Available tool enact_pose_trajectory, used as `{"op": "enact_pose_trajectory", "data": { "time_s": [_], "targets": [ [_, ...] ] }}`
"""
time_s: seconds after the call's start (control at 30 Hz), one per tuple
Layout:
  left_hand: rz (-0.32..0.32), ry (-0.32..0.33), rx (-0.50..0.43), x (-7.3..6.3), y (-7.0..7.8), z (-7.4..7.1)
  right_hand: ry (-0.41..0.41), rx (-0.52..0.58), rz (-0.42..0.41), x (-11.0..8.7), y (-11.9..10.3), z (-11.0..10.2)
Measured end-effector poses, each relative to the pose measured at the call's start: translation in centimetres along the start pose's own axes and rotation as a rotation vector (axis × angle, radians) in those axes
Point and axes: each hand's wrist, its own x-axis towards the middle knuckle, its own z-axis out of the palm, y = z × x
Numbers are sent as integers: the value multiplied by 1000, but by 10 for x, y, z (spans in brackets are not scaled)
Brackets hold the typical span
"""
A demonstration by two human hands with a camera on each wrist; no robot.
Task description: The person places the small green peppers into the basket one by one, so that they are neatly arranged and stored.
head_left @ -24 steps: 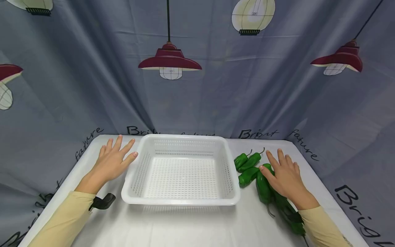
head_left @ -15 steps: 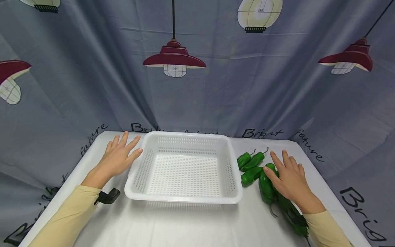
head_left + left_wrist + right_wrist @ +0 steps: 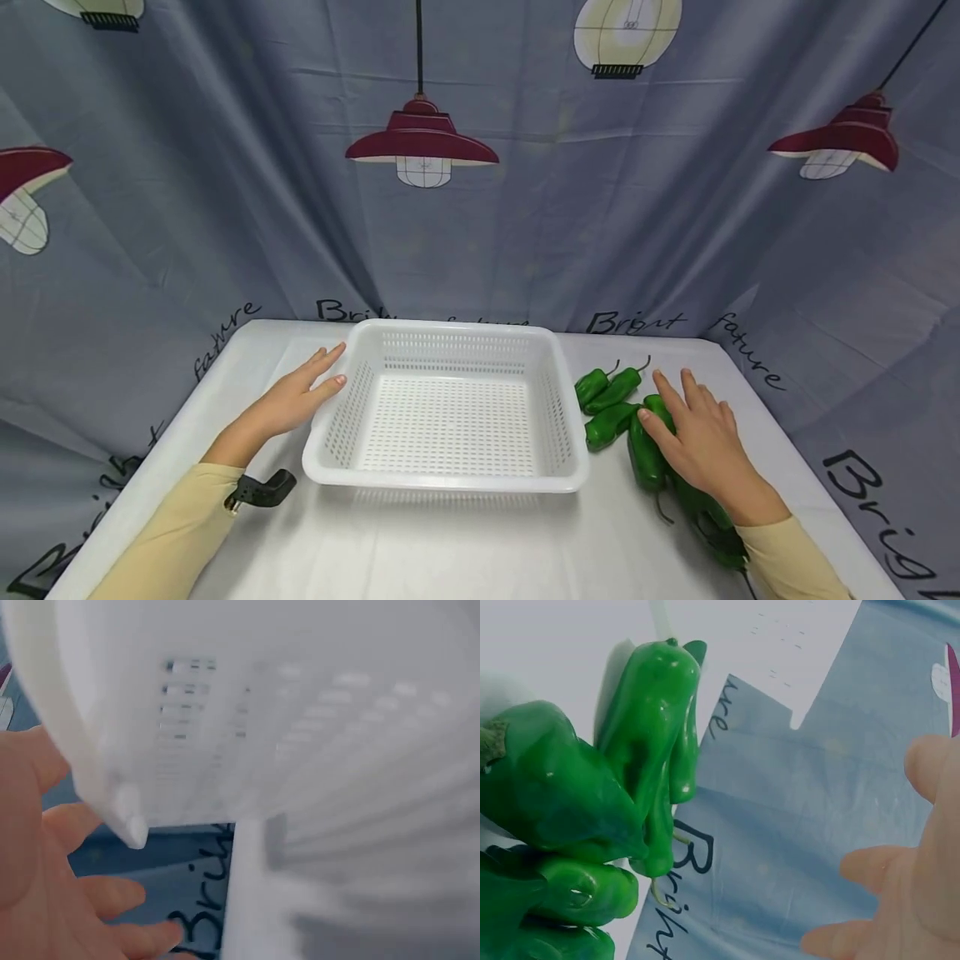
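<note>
A white perforated plastic basket (image 3: 442, 483) stands upright on the table, with nothing inside it. At its left rim is my left hand (image 3: 288, 407), fingers straight and fingertips by the edge; I cannot tell whether they touch. The left wrist view shows that hand (image 3: 71, 877) beside the basket wall (image 3: 120, 690), palm facing it. To the right of the basket lie several green peppers (image 3: 647, 457). Above them hovers my right hand (image 3: 703, 446), fingers spread and holding nothing. In the right wrist view that hand (image 3: 900, 900) is apart from the peppers (image 3: 649, 705).
A white cloth covers the table (image 3: 442, 550). Behind and beside it hangs a blue-grey curtain (image 3: 525, 233) printed with lamps and lettering. A black wrist strap mount (image 3: 266, 490) juts from the left wrist toward the basket.
My left hand has turned, its spread fingers coming together and lowering toward the basket's left rim. The right hand stays nearly still above the peppers. The head view has shifted slightly.
</note>
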Motion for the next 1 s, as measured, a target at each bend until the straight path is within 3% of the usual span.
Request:
{"op": "enact_pose_trajectory", "data": {
  "time_s": [0.2,0.4,0.5,1.0],
  "targets": [
    [18,-44,-293,7,-9,12,-8,-8,12,-5,1,2],
    [-6,-57,-562,5,-20,26,-22,8,20,-10,1,6],
    [-8,-59,-647,5,-23,33,-22,17,25,-14,2,9],
    [11,-10,-738,10,-27,39,-1,31,21,-9,-1,13]
  ]
}}
